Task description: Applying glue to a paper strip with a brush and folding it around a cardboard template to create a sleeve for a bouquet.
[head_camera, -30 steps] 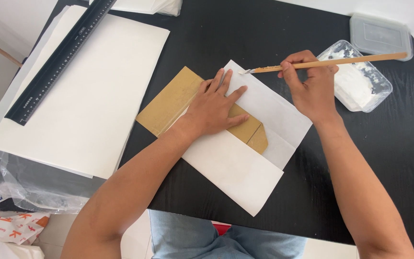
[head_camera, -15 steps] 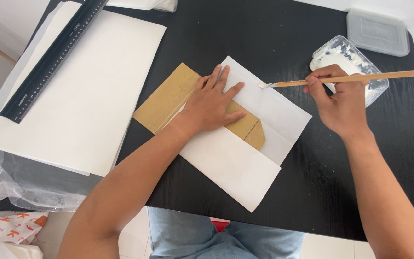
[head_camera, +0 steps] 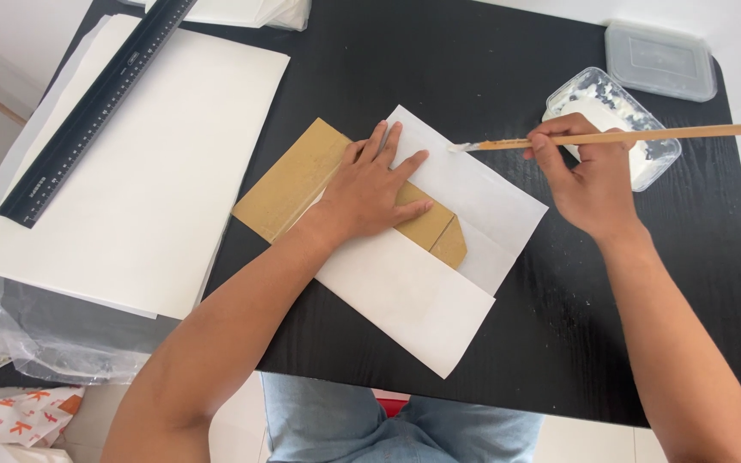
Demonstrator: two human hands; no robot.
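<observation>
brush (head_camera: 611, 137) up in the air now, a thin wooden one, pinched in the fingers (head_camera: 551, 141) of the right hand (head_camera: 589, 180), lying nearly level with its white-smeared tip (head_camera: 460, 147) hanging over the far corner of the white paper sheet (head_camera: 422, 291). that sheet sits mid-worktop, turned at an angle, near corner reaching toward the near edge. on it lies the tan card piece (head_camera: 298, 180), one end sticking out past the sheet onto the black worktop (head_camera: 439, 60), the other end cut to a point. left hand (head_camera: 370, 189) pressed flat on top of card and sheet, fingers spread wide, gripping nothing, just pinning it all down. just beyond the right hand, a clear plastic tub of white paste (head_camera: 615, 120) near the right edge; its lid (head_camera: 660, 60) lies apart at the far right corner. over on the left side, a big stack of white sheets (head_camera: 139, 189) overhanging the left edge, a long black ruler (head_camera: 96, 107) laid slantwise across it. crumpled clear plastic wrap (head_camera: 36, 343) at the near left corner.
</observation>
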